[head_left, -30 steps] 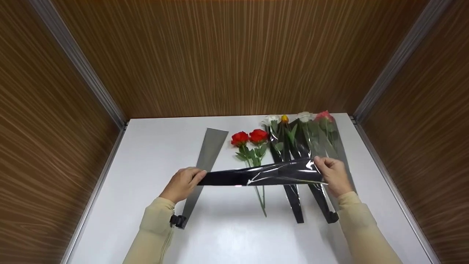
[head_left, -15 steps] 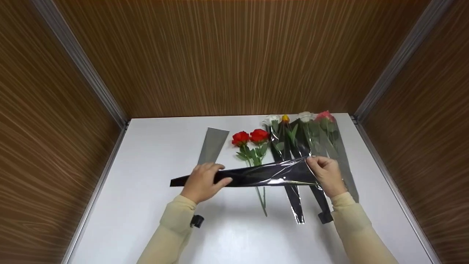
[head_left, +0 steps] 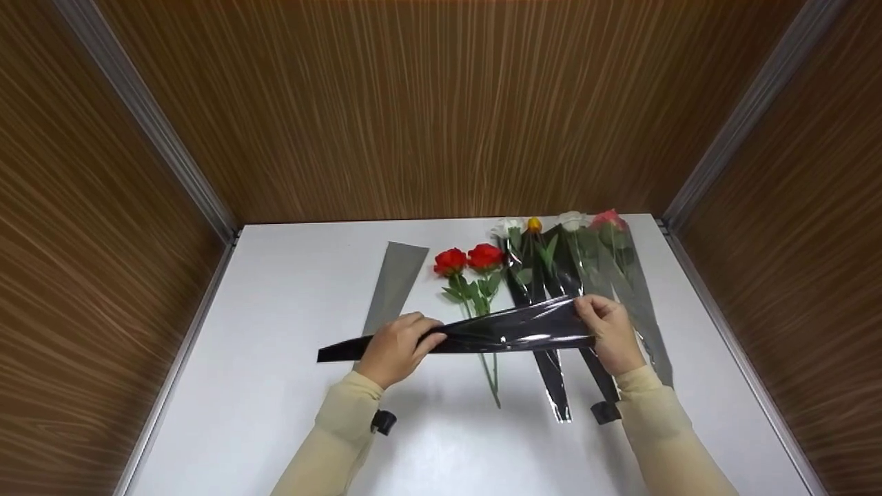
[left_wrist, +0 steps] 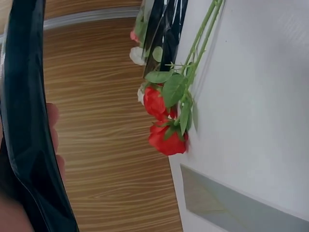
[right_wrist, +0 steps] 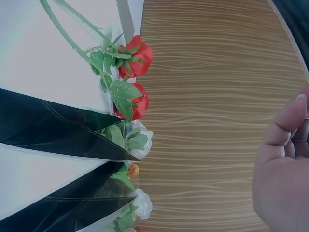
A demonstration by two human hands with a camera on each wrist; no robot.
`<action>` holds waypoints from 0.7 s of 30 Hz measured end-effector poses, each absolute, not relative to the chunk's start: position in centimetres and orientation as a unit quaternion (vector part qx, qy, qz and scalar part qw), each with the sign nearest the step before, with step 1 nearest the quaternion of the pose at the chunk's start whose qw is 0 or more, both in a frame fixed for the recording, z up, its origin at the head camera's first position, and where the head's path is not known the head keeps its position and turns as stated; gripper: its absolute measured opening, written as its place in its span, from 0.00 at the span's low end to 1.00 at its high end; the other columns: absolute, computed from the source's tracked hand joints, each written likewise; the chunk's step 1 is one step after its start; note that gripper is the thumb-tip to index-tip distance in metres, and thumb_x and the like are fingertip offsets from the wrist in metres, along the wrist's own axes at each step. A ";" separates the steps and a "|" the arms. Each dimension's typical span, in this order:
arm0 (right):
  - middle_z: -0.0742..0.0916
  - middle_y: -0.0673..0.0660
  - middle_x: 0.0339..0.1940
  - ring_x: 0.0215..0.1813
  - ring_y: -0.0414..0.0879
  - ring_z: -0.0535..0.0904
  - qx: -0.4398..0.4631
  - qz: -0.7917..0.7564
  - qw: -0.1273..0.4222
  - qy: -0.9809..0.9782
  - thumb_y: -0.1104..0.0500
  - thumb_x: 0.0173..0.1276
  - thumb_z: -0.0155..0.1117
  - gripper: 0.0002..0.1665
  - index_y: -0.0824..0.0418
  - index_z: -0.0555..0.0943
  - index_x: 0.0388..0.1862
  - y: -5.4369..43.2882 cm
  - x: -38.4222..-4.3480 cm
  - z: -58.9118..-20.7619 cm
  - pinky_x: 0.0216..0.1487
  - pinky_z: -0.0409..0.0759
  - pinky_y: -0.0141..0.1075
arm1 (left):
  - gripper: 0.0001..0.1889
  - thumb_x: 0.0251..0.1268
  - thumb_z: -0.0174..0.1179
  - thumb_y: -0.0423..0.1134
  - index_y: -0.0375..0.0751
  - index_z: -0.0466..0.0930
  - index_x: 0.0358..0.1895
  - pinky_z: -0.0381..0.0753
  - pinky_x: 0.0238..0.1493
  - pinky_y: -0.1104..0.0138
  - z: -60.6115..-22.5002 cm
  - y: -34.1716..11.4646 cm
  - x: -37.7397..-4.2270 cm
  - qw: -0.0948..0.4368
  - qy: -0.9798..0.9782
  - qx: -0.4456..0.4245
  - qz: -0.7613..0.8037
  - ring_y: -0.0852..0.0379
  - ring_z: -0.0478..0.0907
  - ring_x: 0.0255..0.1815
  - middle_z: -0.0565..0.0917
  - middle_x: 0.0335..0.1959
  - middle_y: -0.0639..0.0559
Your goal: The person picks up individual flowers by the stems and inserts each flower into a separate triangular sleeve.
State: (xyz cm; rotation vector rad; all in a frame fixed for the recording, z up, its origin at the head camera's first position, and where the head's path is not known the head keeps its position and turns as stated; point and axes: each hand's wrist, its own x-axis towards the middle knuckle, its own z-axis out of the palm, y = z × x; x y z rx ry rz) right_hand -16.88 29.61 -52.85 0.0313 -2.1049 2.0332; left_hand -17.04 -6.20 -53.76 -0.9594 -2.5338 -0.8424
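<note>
A black glossy flower sleeve point(head_left: 510, 331), narrow at the left and wider at the right, is stretched above the table between both hands. My left hand point(head_left: 398, 351) grips it partway along, the narrow end sticking out past the hand. At the wide end, my right hand point(head_left: 610, 334) pinches the upper corner between thumb and fingers. Two red roses point(head_left: 485, 257) lie behind the sleeve, which covers part of their stems. In the left wrist view the black sleeve point(left_wrist: 29, 96) hides most of the left hand's fingers point(left_wrist: 54, 128).
A flat grey sleeve point(head_left: 396, 275) lies left of the roses on the white table point(head_left: 275, 289). To the right are flowers in sleeves: white ones point(head_left: 572, 220), a yellow one point(head_left: 534, 224) and a pink one point(head_left: 608, 220). Wood-grain panels point(head_left: 441, 117) enclose the table.
My left hand has slid right along the black sleeve from its narrow end, opened partly, then closed around it. My right hand has shifted slightly left.
</note>
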 end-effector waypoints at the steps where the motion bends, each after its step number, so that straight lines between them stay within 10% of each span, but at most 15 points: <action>1: 0.82 0.51 0.22 0.25 0.39 0.77 0.013 0.696 0.105 -0.710 0.60 0.73 0.57 0.15 0.64 0.79 0.26 29.6 -16.8 -52.8 0.29 0.75 0.30 | 0.18 0.73 0.50 0.53 0.46 0.84 0.47 0.80 0.39 0.64 -53.8 -6.3 -17.0 0.150 -0.882 -0.334 -0.296 0.59 0.80 0.36 0.81 0.35 0.56; 21: 0.78 0.51 0.18 0.20 0.39 0.73 0.063 0.640 0.100 -0.760 0.68 0.71 0.57 0.10 0.73 0.78 0.29 29.2 -16.4 -52.5 0.23 0.74 0.29 | 0.15 0.75 0.50 0.48 0.44 0.83 0.48 0.80 0.41 0.64 -55.6 -8.3 -16.8 0.161 -0.877 -0.327 -0.313 0.59 0.80 0.39 0.83 0.37 0.56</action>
